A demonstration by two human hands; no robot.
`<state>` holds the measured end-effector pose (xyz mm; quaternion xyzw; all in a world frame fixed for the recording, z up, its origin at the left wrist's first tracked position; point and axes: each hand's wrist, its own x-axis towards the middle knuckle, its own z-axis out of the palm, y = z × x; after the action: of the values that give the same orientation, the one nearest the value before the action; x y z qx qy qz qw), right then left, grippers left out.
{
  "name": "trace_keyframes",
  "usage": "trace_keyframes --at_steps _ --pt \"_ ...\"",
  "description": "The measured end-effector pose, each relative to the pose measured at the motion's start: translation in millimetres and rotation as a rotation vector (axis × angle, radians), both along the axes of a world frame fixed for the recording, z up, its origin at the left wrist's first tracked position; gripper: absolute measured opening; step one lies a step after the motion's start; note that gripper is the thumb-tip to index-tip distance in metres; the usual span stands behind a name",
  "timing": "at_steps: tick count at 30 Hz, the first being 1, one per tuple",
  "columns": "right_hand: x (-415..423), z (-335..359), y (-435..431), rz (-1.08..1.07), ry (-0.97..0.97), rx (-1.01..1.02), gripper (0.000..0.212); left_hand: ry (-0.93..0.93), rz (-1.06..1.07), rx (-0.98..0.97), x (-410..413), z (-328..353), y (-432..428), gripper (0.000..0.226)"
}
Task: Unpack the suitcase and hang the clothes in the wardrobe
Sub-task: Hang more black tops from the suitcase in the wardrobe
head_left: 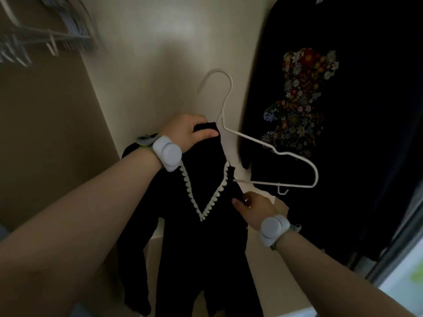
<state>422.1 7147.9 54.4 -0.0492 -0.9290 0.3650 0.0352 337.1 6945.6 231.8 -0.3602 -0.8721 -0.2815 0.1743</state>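
Note:
A black top (201,243) with a white scalloped V-neck trim hangs in front of me inside the wardrobe. My left hand (190,131) grips its left shoulder, fingers curled round the fabric. My right hand (254,208) pinches the right shoulder edge near the neckline. A white wire hanger (270,152) is half inside the top: its left arm is hidden under the fabric, and its right arm and hook stick out above and to the right.
A black garment with a floral bear print (302,99) hangs at the right. Several empty white hangers (52,35) hang on a wire rack at the upper left. The pale wardrobe wall (160,65) is behind; a bright door edge (402,277) shows at lower right.

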Motion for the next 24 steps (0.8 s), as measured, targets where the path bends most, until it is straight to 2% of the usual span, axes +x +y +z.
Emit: trace_keyframes --at_steps 5,7,10,11,13,15,17,21,24 --pt "-16.0 -10.5 3.5 -0.098 -0.127 -0.068 0.045 -0.037 -0.041 0.089 7.0 1.3 -11.1 0.03" --pt "-15.9 -14.0 10.2 -0.11 -0.188 -0.054 0.037 -0.054 -0.043 0.116 7.3 1.3 -19.6 0.026" --pt "-14.5 -9.0 16.4 -0.162 -0.138 -0.011 0.023 -0.07 -0.019 0.122 5.9 -1.9 -29.9 0.024" --pt "-15.5 -8.3 19.0 -0.19 -0.115 -0.103 0.02 -0.072 -0.008 0.122 4.5 -3.5 -33.7 0.021" --pt "-12.8 -2.7 24.8 -0.252 -0.064 -0.58 0.018 -0.061 0.006 0.106 -0.5 -6.5 -42.6 0.019" --pt "-5.2 5.2 35.0 -0.266 -0.002 -1.063 0.023 -0.047 0.028 0.055 -5.1 -9.0 -51.7 0.028" --pt "1.8 19.0 46.8 -0.265 0.045 -1.279 0.027 -0.052 0.051 0.002 -11.1 -14.1 -55.3 0.031" --pt "-0.7 38.3 66.5 -0.287 0.046 -1.36 0.025 -0.005 0.052 -0.013 -19.8 -23.4 -55.7 0.046" --pt "1.4 42.6 80.7 -0.264 0.106 -1.178 0.024 0.07 0.07 -0.024 -23.8 -26.0 -54.2 0.051"
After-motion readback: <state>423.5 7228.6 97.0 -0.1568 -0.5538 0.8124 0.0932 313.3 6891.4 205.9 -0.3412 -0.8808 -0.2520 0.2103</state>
